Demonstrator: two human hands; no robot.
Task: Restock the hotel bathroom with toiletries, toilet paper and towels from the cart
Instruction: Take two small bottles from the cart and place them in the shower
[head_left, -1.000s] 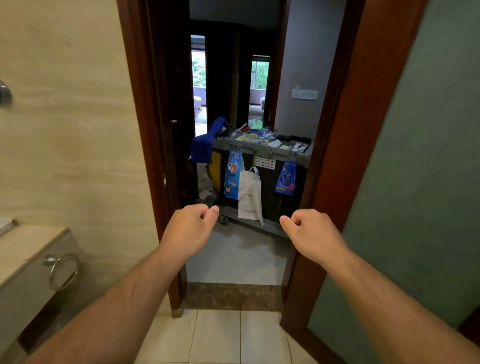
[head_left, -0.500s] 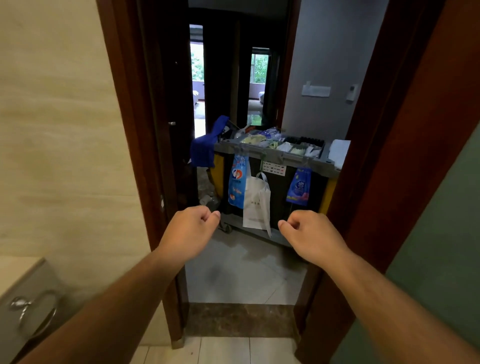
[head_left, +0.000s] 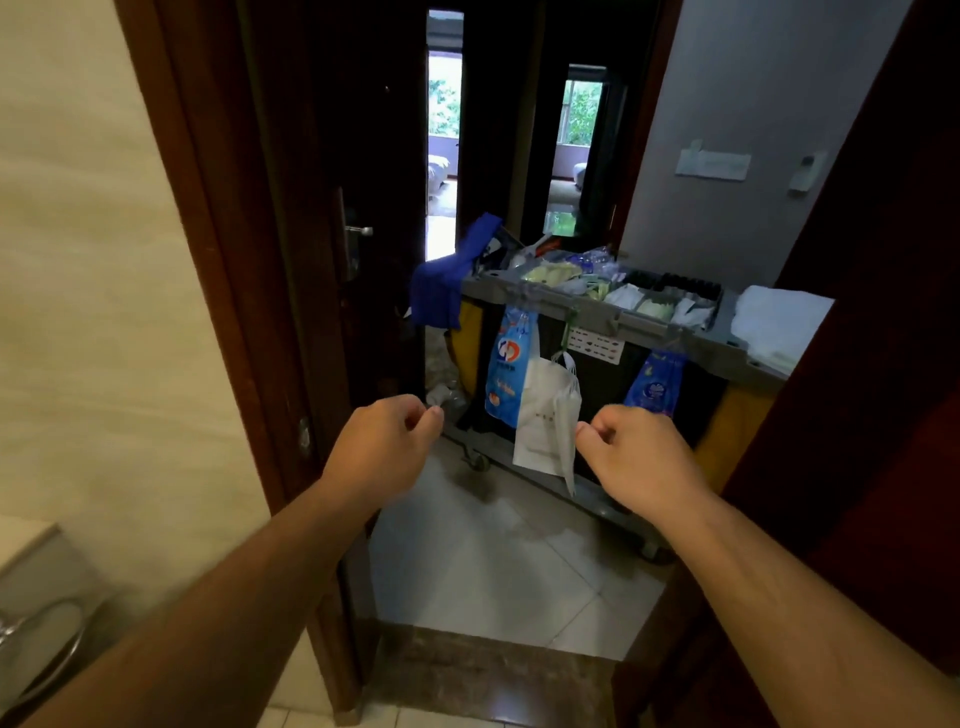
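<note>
The grey housekeeping cart (head_left: 639, 321) stands in the hallway just beyond the bathroom doorway. Its top tray holds small packets of toiletries (head_left: 571, 275), and white folded towels (head_left: 779, 325) lie at its right end. A white bag (head_left: 545, 415) and two blue packs (head_left: 511, 364) hang from its front. My left hand (head_left: 387, 441) and my right hand (head_left: 641, 457) are held out in front of me, short of the cart. Both have their fingers curled in and hold nothing.
A dark wooden door frame (head_left: 223, 291) stands on the left, and the open door (head_left: 883, 364) fills the right. A blue cloth (head_left: 447, 280) hangs off the cart's left end. A dark stone threshold (head_left: 483, 670) crosses the floor. A chrome towel ring (head_left: 47, 649) shows at lower left.
I have moved closer to the doorway, so the cart looks larger and its towels have come into view. Both hands stay curled and empty.
</note>
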